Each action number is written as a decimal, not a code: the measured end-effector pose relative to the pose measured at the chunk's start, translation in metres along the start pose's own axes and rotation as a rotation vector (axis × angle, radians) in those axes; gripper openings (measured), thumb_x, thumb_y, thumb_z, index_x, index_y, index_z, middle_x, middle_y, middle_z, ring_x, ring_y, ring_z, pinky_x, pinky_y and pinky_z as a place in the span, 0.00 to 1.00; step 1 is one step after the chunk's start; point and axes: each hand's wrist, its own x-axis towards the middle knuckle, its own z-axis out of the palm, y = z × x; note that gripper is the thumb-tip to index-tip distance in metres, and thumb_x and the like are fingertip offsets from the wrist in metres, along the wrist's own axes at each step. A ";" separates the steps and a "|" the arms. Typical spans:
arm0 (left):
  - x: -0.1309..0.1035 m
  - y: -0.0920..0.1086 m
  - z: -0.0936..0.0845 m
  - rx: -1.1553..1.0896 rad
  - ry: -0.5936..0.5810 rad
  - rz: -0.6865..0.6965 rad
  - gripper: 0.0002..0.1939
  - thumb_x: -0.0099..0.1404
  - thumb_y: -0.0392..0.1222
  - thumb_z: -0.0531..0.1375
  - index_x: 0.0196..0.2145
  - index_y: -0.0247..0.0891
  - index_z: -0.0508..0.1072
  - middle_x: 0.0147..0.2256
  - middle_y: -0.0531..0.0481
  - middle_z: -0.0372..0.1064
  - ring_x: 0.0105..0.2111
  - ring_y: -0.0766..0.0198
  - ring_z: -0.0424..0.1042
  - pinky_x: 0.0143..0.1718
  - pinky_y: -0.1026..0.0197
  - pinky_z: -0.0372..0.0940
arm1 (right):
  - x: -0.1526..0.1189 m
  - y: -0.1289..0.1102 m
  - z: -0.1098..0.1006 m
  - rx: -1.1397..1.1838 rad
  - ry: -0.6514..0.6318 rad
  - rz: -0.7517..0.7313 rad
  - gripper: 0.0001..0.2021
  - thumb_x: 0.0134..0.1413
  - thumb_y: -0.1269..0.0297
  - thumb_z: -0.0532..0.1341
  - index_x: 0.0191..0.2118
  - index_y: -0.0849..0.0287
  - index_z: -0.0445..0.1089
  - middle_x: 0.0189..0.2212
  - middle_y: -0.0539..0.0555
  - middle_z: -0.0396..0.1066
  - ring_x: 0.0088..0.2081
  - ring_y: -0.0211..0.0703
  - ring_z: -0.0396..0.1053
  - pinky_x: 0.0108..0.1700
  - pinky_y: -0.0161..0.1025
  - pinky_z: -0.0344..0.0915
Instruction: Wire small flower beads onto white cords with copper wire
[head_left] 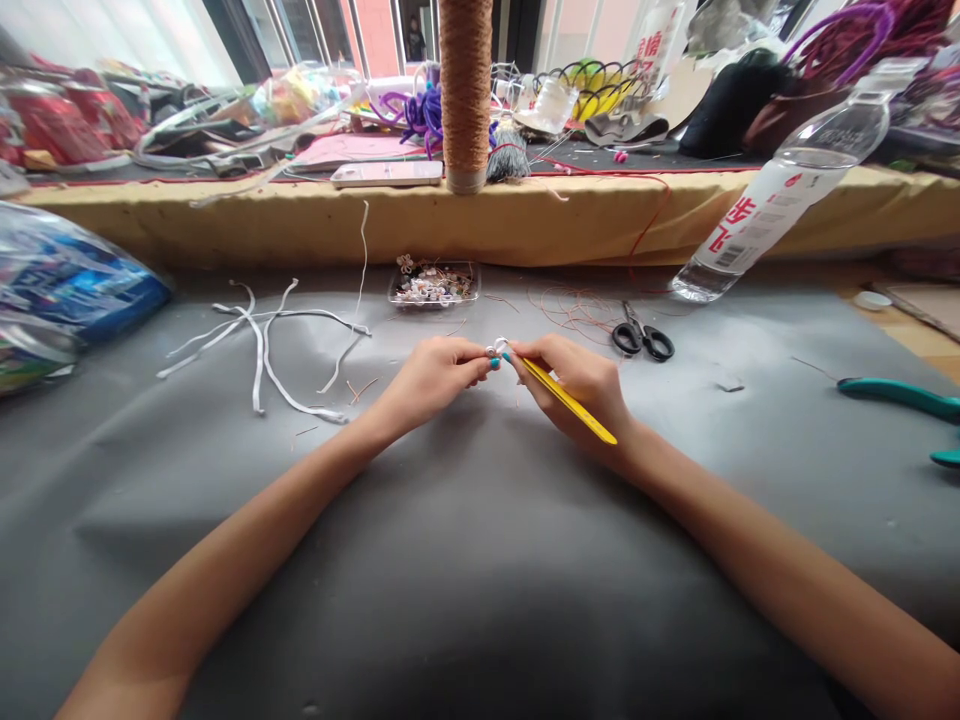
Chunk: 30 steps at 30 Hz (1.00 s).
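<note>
My left hand [431,380] is closed, thumb and fingers pinching a small white looped piece [501,344] whose exact kind I cannot make out. Facing it, my right hand [574,380] grips a slim yellow-handled tool [570,400] like a pen; it looks like a crochet hook. Its tip is near the white loop, partly hidden by the fingers. The fingertips of both hands almost meet, just above the grey mat. Behind them sits a clear tray [435,300] of small beads and flower-shaped bits.
White cords [262,340] lie on the grey mat [480,580] at left. Black-handled scissors [641,335] and thin orange thread [577,312] are at right, with teal-handled pliers [900,395] farther out. A water bottle [787,200] leans by the raised ledge, where a thread-wrapped post [465,95] stands.
</note>
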 end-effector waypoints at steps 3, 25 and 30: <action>-0.001 0.001 0.001 0.018 0.003 -0.005 0.11 0.56 0.39 0.51 0.18 0.34 0.64 0.20 0.56 0.58 0.23 0.71 0.56 0.26 0.67 0.50 | -0.001 -0.001 0.000 -0.018 -0.001 -0.026 0.04 0.53 0.69 0.55 0.30 0.61 0.65 0.22 0.50 0.68 0.23 0.32 0.65 0.26 0.29 0.60; -0.009 0.009 0.008 -0.096 0.085 -0.003 0.13 0.57 0.42 0.52 0.19 0.34 0.66 0.20 0.54 0.62 0.24 0.69 0.61 0.27 0.66 0.54 | -0.002 -0.014 0.000 -0.233 0.028 -0.121 0.10 0.51 0.73 0.53 0.22 0.58 0.55 0.16 0.46 0.57 0.17 0.31 0.50 0.19 0.31 0.49; -0.010 0.009 0.008 -0.180 0.054 -0.066 0.13 0.56 0.43 0.52 0.18 0.34 0.65 0.18 0.54 0.60 0.22 0.70 0.59 0.27 0.66 0.54 | -0.002 -0.017 0.000 -0.281 0.017 -0.133 0.10 0.52 0.73 0.52 0.21 0.58 0.55 0.15 0.46 0.56 0.17 0.31 0.51 0.18 0.32 0.47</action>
